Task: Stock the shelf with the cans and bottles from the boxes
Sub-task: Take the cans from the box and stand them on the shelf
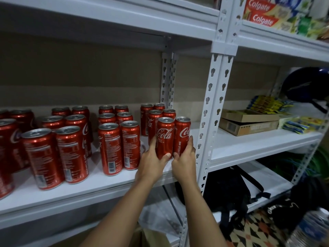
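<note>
Cans: two tall red Coca-Cola aluminium cans (173,138) stand side by side at the white metal shelf (99,182) front edge. Left hand (153,161) grips the 9 o'clock can, right hand (185,157) the 3 o'clock can. More red cans (117,147) stand paired towards 9 o'clock and behind.

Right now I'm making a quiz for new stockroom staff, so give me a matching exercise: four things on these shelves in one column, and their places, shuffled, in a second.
Things:
1. Colgate boxes
2. Dark helmet
3. Black backpack
4. Two Coca-Cola cans in the hands

Places:
A. right bay, lowest shelf in view
B. right end of the can shelf, at its front edge
C. right bay, top shelf
D. right bay, middle shelf, far right

Pairs: 1-C, 2-D, 3-A, 4-B

The left hand has a grip on one can, the right hand on the other.
</note>
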